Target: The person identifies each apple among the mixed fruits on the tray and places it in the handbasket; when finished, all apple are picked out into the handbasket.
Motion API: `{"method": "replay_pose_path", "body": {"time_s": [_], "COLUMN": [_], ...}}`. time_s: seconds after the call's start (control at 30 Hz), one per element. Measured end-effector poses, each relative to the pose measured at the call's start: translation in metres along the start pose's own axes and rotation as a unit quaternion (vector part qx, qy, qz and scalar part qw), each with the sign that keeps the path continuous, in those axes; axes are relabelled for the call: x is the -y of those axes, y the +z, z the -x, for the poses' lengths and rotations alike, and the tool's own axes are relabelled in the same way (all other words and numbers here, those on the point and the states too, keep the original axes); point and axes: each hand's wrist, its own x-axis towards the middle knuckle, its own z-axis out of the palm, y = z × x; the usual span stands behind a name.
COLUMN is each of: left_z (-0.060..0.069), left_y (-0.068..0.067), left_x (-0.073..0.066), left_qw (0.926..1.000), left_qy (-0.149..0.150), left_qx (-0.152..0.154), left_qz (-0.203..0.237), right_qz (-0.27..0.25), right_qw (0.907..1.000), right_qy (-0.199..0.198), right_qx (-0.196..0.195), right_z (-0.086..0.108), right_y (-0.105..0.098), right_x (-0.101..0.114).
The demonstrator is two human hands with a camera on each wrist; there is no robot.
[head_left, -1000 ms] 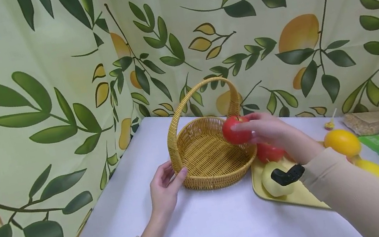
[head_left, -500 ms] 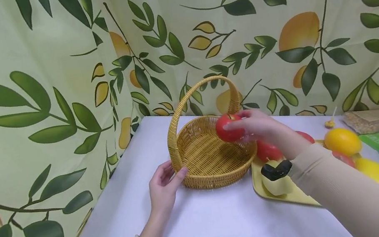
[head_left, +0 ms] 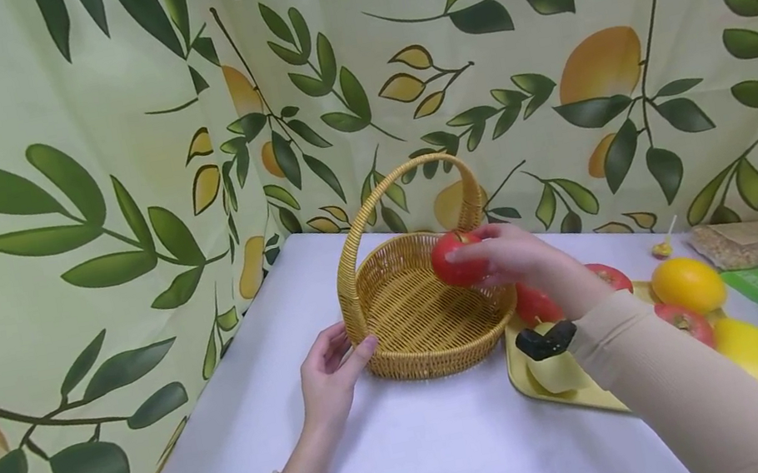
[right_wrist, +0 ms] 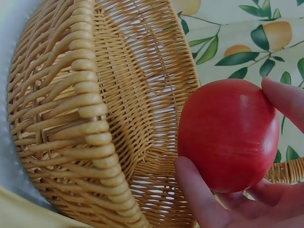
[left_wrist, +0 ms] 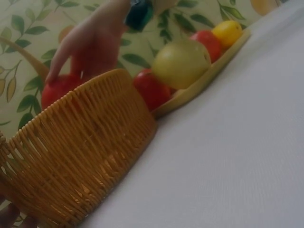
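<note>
Table (head_left: 417, 450) was viewed forward and down from head; basket (head_left: 432, 362), shared by all, was faced low and near from left wrist, closest, partly inside, from right.

Wicker basket (head_left: 439, 362): golden-brown, upright | red apple (head_left: 455, 261): glossy, held at basket's right side

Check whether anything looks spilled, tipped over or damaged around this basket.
Nothing stands out. The basket stands upright, the left hand at its side; the red apple in the right hand shows no visible damage, and no spill shows near the tray.
</note>
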Motion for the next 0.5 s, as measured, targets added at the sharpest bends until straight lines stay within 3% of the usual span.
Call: {"method": "replay_pose_path", "body": {"time_s": [0.5], "left_z": [0.000], "left_y": [0.001], "left_x": [-0.001], "left_qw": [1.0000], "left_qy": [-0.008], "left_qx": [-0.001], "left_qz": [0.004], "right_qz": [0.024], "right_qw": [0.9997], "right_qy": [-0.008], "right_qx": [0.003], "right_z": [-0.010], "right_y": [0.011], "right_x": [0.009]}}
